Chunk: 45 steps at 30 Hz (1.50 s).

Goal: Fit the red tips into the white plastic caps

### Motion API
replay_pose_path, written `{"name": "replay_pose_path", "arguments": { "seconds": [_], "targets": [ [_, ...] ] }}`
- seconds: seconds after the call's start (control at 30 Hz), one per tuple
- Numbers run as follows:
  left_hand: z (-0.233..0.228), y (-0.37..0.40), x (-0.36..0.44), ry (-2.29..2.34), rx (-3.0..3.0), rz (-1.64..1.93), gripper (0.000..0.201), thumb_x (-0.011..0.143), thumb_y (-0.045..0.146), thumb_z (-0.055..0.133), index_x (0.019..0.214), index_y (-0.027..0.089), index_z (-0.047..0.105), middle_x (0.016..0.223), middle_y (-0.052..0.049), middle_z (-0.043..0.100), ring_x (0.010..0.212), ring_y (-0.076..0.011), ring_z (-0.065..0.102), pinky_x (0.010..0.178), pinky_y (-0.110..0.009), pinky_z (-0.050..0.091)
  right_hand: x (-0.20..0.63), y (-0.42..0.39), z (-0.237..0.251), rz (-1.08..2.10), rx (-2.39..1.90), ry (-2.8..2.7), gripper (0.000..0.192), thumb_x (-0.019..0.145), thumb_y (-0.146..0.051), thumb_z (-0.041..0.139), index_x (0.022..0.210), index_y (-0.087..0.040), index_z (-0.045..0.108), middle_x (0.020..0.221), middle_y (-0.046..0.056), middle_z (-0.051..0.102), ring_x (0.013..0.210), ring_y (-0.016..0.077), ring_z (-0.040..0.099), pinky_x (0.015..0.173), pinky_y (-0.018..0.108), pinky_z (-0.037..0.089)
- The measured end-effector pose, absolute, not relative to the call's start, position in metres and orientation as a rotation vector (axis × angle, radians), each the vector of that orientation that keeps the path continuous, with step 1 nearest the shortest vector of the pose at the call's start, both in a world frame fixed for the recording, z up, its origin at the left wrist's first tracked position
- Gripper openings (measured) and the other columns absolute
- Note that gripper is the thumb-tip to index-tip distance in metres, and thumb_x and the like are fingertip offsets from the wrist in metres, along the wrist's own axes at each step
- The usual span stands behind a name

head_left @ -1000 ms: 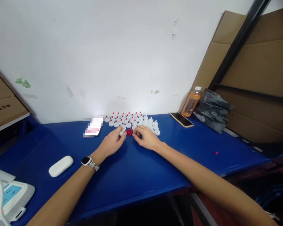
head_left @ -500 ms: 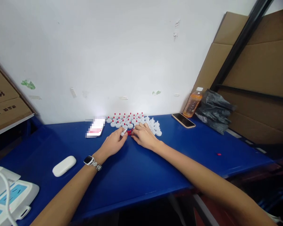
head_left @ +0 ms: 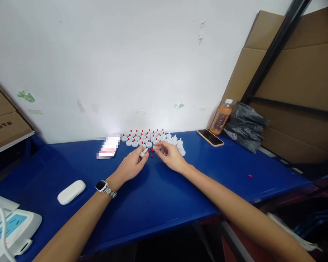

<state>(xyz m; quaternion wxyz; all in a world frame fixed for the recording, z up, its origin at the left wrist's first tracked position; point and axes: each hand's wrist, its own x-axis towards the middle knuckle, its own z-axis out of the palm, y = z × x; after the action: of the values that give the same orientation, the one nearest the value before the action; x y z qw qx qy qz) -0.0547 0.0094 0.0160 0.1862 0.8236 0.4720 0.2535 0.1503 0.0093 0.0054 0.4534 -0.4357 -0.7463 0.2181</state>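
head view: left hand (head_left: 131, 165) sits mid-bench toward the back edge, fingers pinched on a small white cap (head_left: 143, 152) with a red tip at its end. right hand (head_left: 171, 156) is just beside it, now lifted a bit off the bench, where half a second ago it lay flat over the red pile; its fingertips (head_left: 157, 147) are curled together, maybe pinching a red plug, too small to tell. loose red plugs (head_left: 152, 153) lie on the blue bench (head_left: 158, 196) between the two hands and look more scattered than a second ago, when they made one tight clump. my read: one plug picked, being brought to the cap in the left hand. rows of finished white caps (head_left: 153, 138) stand along the back edge against the wall, same as before. one stray red plug (head_left: 250, 176) lies near the right front edge. phone (head_left: 210, 138), orange bottle (head_left: 221, 117), black bag (head_left: 246, 125) at back right corner; white case (head_left: 71, 191) at left; smartwatch (head_left: 101, 186) on the left wrist.
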Motion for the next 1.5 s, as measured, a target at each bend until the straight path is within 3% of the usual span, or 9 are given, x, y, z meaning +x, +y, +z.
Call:
{"name": "replay_pose_path", "arguments": {
  "seconds": [0.07,0.2,0.33,0.47,0.63,0.97,1.17,1.5],
  "targets": [
    [0.018,0.007,-0.052,1.306,2.318,0.718,0.029,0.098,0.049,0.036,0.086,0.023,0.044,0.075,0.002,0.056,0.064,-0.0162,0.052,0.058,-0.027,0.033,0.149,0.013,0.0,0.711,-1.053,-1.65,0.027,0.089,-0.035,0.06,0.107,-0.018,0.068,0.089,0.004,0.07,0.069,0.0134,0.058,0.068,0.028,0.046],
    [0.02,0.002,-0.049,1.283,2.331,0.694,0.027,0.098,0.046,0.037,0.09,0.023,0.047,0.081,0.0,0.06,0.068,-0.0168,0.054,0.059,-0.027,0.034,0.142,0.018,-0.005,0.979,-0.954,-1.434,0.029,0.079,-0.043,0.071,0.091,-0.017,0.072,0.078,0.003,0.07,0.065,0.0134,0.058,0.062,0.027,0.046],
    [0.019,0.002,-0.048,1.284,2.355,0.673,0.028,0.098,0.047,0.037,0.089,0.023,0.046,0.08,0.0,0.058,0.068,-0.0167,0.053,0.058,-0.028,0.033,0.137,0.015,-0.001,1.067,-0.933,-1.296,0.029,0.07,-0.043,0.078,0.083,-0.018,0.072,0.076,0.002,0.068,0.061,0.0115,0.054,0.054,0.025,0.042],
    [0.017,0.003,-0.048,1.275,2.357,0.668,0.029,0.098,0.048,0.036,0.088,0.023,0.046,0.079,0.0,0.057,0.066,-0.0164,0.052,0.058,-0.028,0.034,0.137,0.012,0.003,1.177,-0.895,-1.197,0.025,0.068,-0.039,0.08,0.08,-0.017,0.073,0.071,0.0,0.066,0.054,0.009,0.048,0.052,0.025,0.039],
    [0.016,0.001,-0.048,1.253,2.386,0.667,0.027,0.098,0.046,0.036,0.091,0.023,0.048,0.082,0.0,0.058,0.07,-0.0173,0.054,0.061,-0.029,0.036,0.136,0.009,0.005,1.355,-0.789,-1.165,0.028,0.068,-0.038,0.081,0.082,-0.016,0.073,0.073,0.003,0.07,0.061,0.0115,0.056,0.058,0.026,0.044],
    [0.017,-0.001,-0.047,1.227,2.405,0.656,0.028,0.099,0.046,0.034,0.094,0.023,0.048,0.083,-0.001,0.058,0.074,-0.0182,0.055,0.064,-0.03,0.037,0.134,0.007,0.009,1.172,-0.815,-1.257,0.029,0.068,-0.043,0.082,0.074,-0.018,0.069,0.068,0.001,0.067,0.055,0.0106,0.053,0.057,0.027,0.046],
    [0.018,-0.003,-0.048,1.208,2.441,0.592,0.029,0.1,0.046,0.03,0.093,0.022,0.045,0.09,-0.003,0.058,0.078,-0.0199,0.056,0.068,-0.033,0.038,0.132,0.008,0.0,1.196,-0.806,-1.332,0.034,0.067,-0.047,0.082,0.073,-0.017,0.067,0.064,0.0,0.065,0.053,0.0099,0.054,0.054,0.025,0.045],
    [0.018,-0.004,-0.044,1.087,2.35,0.667,0.029,0.101,0.048,0.03,0.092,0.022,0.04,0.083,0.0,0.055,0.071,-0.0171,0.054,0.066,-0.031,0.038,0.131,0.006,0.006,1.207,-0.79,-1.344,0.037,0.066,-0.049,0.082,0.07,-0.017,0.063,0.06,-0.001,0.063,0.05,0.0094,0.051,0.051,0.024,0.041]
  ]
}}
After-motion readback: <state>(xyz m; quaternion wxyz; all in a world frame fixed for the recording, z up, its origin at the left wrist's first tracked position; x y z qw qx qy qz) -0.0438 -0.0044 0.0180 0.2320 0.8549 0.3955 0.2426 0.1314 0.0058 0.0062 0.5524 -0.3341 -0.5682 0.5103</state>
